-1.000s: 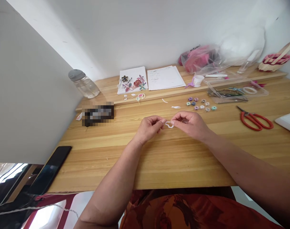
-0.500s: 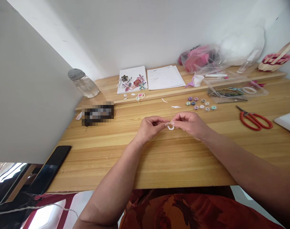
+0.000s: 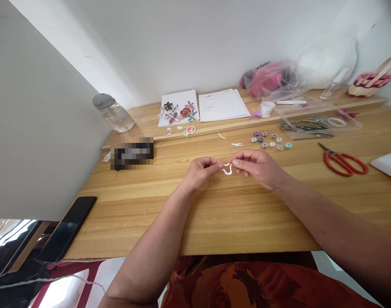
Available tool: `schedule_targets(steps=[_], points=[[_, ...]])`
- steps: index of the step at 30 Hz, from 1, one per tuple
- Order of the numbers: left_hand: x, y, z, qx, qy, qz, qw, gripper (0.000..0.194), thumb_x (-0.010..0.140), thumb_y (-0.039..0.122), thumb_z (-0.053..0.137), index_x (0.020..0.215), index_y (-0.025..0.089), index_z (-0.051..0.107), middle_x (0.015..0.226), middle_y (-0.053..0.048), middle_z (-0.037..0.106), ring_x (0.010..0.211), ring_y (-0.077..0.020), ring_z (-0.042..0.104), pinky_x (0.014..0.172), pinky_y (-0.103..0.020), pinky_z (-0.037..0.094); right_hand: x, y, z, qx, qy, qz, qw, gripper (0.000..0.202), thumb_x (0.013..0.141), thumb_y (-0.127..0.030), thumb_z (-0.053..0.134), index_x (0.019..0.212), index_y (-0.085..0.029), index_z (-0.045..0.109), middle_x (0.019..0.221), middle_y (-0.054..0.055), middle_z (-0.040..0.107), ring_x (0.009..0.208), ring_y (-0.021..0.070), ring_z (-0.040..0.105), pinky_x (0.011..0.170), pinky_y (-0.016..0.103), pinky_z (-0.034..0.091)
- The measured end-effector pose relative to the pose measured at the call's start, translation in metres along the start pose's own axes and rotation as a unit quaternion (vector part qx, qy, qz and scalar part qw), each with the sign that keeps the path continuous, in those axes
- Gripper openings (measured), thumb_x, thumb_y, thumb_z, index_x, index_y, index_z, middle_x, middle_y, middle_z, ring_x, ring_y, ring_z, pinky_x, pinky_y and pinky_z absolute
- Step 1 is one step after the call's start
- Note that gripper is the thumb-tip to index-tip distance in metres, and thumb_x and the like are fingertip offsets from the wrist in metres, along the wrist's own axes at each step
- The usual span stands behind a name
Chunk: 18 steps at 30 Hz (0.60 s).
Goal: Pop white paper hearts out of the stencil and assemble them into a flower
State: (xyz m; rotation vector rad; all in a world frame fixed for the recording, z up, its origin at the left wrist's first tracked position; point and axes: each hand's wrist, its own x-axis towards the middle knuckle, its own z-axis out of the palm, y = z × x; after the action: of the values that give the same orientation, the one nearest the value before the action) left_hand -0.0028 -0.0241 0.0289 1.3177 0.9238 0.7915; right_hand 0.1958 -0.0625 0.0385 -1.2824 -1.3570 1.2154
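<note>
Between my two hands, above the middle of the wooden table, is a small curved white piece (image 3: 228, 173), shaped like a U and open at the top. My left hand (image 3: 202, 173) pinches its left end between thumb and fingers. The right end is pinched by my right hand (image 3: 253, 167). A thin thread or wire hangs faintly under my left hand. Behind my hands lie small white slivers (image 3: 237, 144) and several bobbins of coloured thread (image 3: 272, 144).
Red-handled pliers (image 3: 344, 162) and a clear box of tools (image 3: 320, 124) are on the right. Papers (image 3: 223, 105) and flower pieces (image 3: 185, 112) lie on the back ledge. A bottle (image 3: 114, 115) and phone (image 3: 70, 226) stand or lie on the left.
My fingertips have moved slightly apart. More of the white curved piece shows between them, and its opening looks wider.
</note>
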Motion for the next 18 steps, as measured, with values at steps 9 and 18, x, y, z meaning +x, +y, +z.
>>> schedule_targets(steps=[9, 18], points=[[0.0001, -0.0005, 0.0008, 0.002, -0.005, 0.01, 1.0, 0.033, 0.069, 0.044, 0.08, 0.078, 0.015, 0.069, 0.063, 0.003, 0.056, 0.053, -0.0061, 0.039, 0.052, -0.023, 0.029, 0.001, 0.0019, 0.0002, -0.037, 0.035, -0.021, 0.998, 0.031, 0.076, -0.047, 0.073, 0.077, -0.016, 0.067, 0.064, 0.0, 0.059, 0.056, 0.0096, 0.047, 0.052, 0.026, 0.032], [0.0006, -0.0003, 0.0016, -0.035, -0.004, -0.018, 0.999, 0.034, 0.066, 0.044, 0.082, 0.075, 0.015, 0.067, 0.06, 0.002, 0.053, 0.051, -0.0068, 0.042, 0.048, -0.022, 0.028, -0.0004, -0.0018, 0.0006, -0.034, 0.019, -0.025, 0.999, 0.03, 0.074, -0.046, 0.075, 0.077, -0.017, 0.066, 0.062, -0.001, 0.058, 0.054, 0.0092, 0.045, 0.05, 0.025, 0.033]])
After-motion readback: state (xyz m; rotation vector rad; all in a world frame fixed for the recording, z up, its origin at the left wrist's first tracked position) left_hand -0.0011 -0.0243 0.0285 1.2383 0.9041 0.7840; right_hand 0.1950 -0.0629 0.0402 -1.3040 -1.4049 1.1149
